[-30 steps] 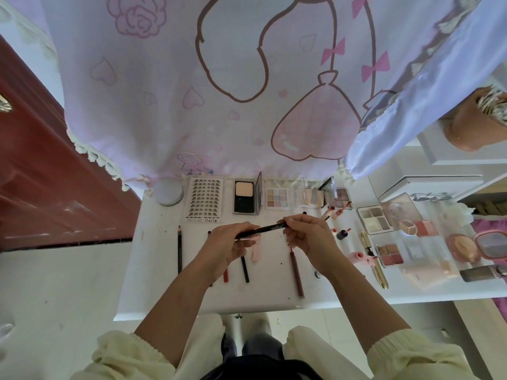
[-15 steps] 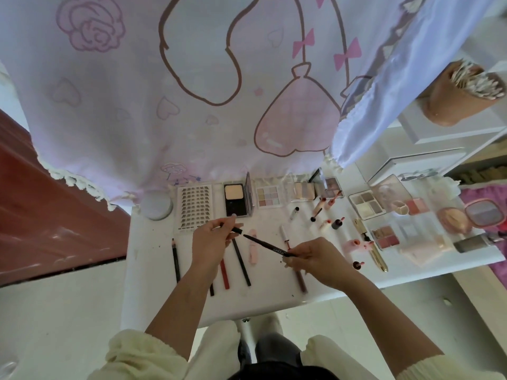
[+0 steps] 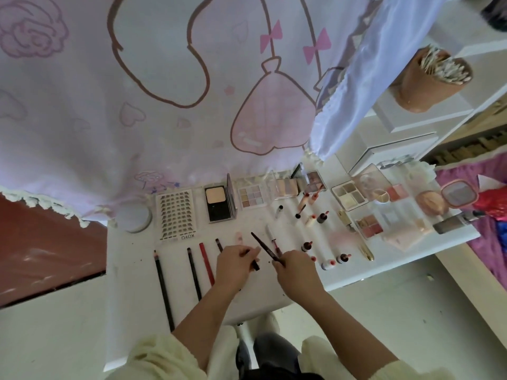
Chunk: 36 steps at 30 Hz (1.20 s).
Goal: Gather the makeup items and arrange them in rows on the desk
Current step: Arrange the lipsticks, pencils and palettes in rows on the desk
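Note:
A slim dark liner pen points up and to the left, and my right hand pinches its lower end just above the white desk. My left hand lies close beside it with curled fingers on a short dark cap-like piece. Left of the hands, two black pencils, a red pencil and a brown pencil lie in a row. Along the back stand a lash card, a powder compact and an eyeshadow palette.
Small bottles and a gold tube lie right of my hands, with more palettes beyond. A pink printed cloth hangs over the desk's back edge. A brown holder of cotton swabs and white boxes stand at the right.
Both hands held the pen level before. Now the right hand alone holds it, tilted up-left and lower over the desk, and the left hand has come away with a short dark piece.

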Available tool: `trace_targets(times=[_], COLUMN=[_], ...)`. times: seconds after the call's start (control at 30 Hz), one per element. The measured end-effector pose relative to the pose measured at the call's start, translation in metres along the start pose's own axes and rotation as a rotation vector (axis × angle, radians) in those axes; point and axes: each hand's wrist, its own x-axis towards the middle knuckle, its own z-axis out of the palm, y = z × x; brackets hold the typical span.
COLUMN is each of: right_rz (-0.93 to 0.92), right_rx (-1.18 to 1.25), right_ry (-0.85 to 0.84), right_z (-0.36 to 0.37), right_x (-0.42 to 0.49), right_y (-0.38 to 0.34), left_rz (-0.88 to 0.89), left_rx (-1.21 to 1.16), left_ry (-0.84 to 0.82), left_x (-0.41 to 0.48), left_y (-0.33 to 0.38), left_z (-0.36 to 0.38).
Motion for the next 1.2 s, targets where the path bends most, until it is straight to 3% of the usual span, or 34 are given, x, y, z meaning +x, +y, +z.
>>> trace_targets(times=[0.2,0.47,1.07,1.2], right_rz=[0.050,0.096,0.027,0.005], right_rx=[-0.107,-0.159,-0.116,-0.064], right_ry=[0.026,-0.032,-0.047,-0.011], right_z=[0.013,0.021,0.027,0.018], right_x=[0.003,0.008,0.015,0.016], right_y=[-0.005,-0.001,0.006,0.004], left_rz=[0.056,0.070,0.195,0.218], left_rx=[0.357,0.516,0.565,0.471], left_ry=[0.014,-0.026,-0.030,0.078], left_x=[0.016,0.029,0.032,0.025], left_y=[0.003,0.002,-0.002,0.002], left_z=[0.009,0.022,0.022,-0.001])
